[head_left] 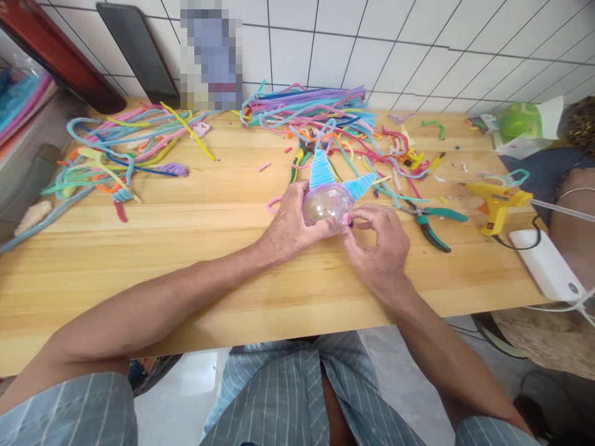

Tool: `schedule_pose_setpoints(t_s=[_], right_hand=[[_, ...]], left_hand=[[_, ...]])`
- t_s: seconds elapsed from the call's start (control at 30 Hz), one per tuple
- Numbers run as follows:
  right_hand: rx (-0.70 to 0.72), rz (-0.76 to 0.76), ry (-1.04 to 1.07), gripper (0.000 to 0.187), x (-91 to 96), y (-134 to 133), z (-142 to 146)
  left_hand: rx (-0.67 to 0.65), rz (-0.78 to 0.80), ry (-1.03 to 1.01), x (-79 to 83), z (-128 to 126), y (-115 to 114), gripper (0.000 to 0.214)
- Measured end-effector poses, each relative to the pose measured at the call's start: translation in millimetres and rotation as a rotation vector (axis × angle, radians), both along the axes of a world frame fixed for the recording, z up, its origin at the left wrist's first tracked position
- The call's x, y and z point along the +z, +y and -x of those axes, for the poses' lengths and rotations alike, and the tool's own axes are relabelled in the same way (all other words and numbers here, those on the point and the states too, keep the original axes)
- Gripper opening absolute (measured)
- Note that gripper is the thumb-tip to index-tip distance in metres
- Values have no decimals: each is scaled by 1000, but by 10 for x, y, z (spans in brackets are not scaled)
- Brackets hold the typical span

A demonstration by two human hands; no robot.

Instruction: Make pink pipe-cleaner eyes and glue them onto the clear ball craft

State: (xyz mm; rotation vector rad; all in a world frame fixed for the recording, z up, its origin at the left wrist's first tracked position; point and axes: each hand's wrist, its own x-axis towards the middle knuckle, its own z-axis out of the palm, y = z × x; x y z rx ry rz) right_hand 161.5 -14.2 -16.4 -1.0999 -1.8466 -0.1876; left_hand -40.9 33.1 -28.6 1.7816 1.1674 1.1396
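A person in a striped shirt sits at a wooden table and works on a clear ball, which sits between the two hands near the middle of the tabletop. The left hand is wrapped around the ball's left side, thumb pressed across its near face, the other fingers partly hidden. At the ball's near right edge, thumb and forefinger of the right hand pinch a small pink piece; whether it touches the ball is impossible to tell. Two blue fuzzy points rise from the ball's far side. Directly beyond the ball lies a bundle of colored pipe cleaners; a looser tangle spreads well to its left. To the ball's right rest teal-handled pliers and, farther right, a yellow glue gun.
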Motion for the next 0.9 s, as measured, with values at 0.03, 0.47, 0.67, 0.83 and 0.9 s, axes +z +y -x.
schedule_pose_setpoints(t_s=[0.03,0.47,0.67,0.83,0.9], right_hand=[[1,-3,-4,25,3,0,0],[-18,-8,-51,28,2,-28,13],[-22,-13,-41,28,-34,-50,41],[-11,-11,-44,30,-33,-63,63],[-12,-29,-52,28,-22,-63,81]], left_hand=[[-9,11,-7,6,0,-2,74],[-11,97,-10,104,9,-27,69],[26,165,-98,82,-16,-52,77],[39,137,-84,88,-9,-36,74],[53,132,-70,98,-2,-26,72]])
